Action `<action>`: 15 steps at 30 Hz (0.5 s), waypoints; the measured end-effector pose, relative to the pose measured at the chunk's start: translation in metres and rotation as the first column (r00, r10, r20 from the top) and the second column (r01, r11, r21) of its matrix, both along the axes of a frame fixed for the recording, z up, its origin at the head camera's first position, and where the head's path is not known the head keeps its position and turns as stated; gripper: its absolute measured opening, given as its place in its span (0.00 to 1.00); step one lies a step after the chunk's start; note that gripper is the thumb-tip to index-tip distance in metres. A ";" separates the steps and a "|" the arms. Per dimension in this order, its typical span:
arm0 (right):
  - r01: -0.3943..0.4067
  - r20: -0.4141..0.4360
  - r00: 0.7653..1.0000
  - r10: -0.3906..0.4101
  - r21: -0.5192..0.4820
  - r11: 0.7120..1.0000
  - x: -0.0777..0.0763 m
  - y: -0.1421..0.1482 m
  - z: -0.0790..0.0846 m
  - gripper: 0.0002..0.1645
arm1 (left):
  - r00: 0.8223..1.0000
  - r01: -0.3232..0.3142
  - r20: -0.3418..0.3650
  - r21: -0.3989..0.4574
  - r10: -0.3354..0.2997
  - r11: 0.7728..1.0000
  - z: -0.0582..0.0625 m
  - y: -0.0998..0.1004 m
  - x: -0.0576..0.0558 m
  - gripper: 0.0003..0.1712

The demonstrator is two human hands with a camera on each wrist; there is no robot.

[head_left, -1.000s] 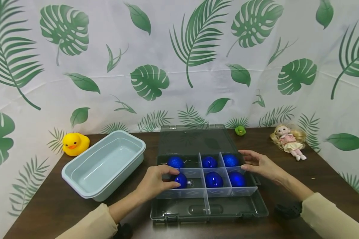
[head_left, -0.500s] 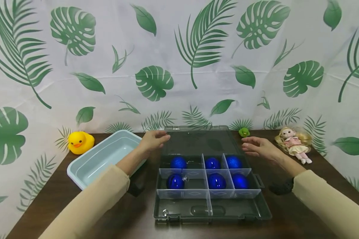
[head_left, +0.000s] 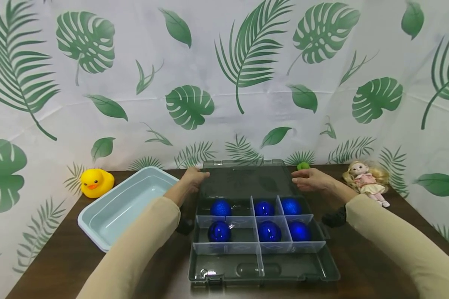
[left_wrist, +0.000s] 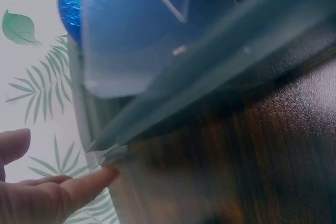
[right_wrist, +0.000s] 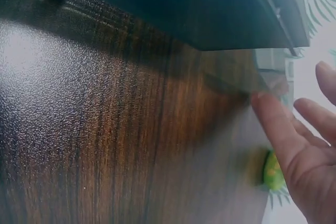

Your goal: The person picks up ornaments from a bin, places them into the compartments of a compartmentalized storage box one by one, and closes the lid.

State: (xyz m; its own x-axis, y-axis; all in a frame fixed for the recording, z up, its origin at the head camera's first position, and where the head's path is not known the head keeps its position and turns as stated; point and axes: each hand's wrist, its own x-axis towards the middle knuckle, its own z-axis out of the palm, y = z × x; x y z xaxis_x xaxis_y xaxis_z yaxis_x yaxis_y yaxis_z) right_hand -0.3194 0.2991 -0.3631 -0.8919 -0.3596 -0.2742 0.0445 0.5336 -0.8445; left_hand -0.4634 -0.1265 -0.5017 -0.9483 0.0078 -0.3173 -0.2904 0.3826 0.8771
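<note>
A see-through dark grey divided storage box lies on the table with its lid folded back flat. Several blue Christmas baubles sit in its middle and rear compartments. The front row holds a small shiny ring-like bit at its left. At the lid's left side is my left hand; in the left wrist view its extended fingertip meets the box's edge. My right hand is at the lid's right side, fingers stretched, a fingertip at the lid's edge. Neither hand grips anything.
A pale blue plastic basin stands left of the box, partly behind my left sleeve. Beside it sits a yellow rubber duck. A small green toy and a doll lie behind and right of my right hand.
My left hand has let go of a bauble in the left middle compartment and moved back to the lid's left side. My right hand has shifted back to the lid's right side.
</note>
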 end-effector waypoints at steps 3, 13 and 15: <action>-0.013 0.029 1.000 0.013 0.014 1.000 -0.002 0.000 0.001 0.35 | 0.999 0.020 0.047 0.007 -0.020 1.000 0.015 0.003 0.014 0.50; 0.023 0.039 0.999 -0.020 -0.069 0.997 -0.002 0.000 0.004 0.35 | 0.999 -0.031 0.008 -0.001 0.031 1.000 0.035 0.010 0.034 0.41; 0.030 0.019 0.999 -0.028 -0.096 0.995 -0.001 0.000 0.007 0.34 | 0.999 -0.040 -0.008 -0.023 0.039 0.999 0.063 0.017 0.055 0.37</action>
State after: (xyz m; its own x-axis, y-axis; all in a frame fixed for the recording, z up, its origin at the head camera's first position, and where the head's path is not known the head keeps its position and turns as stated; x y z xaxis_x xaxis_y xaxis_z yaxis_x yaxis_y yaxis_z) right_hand -0.3208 0.2991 -0.3562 -0.8977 -0.3593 -0.2551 0.0740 0.4478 -0.8911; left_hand -0.4080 -0.1092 -0.4385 -0.9502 -0.0372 -0.3096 -0.2989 0.3917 0.8702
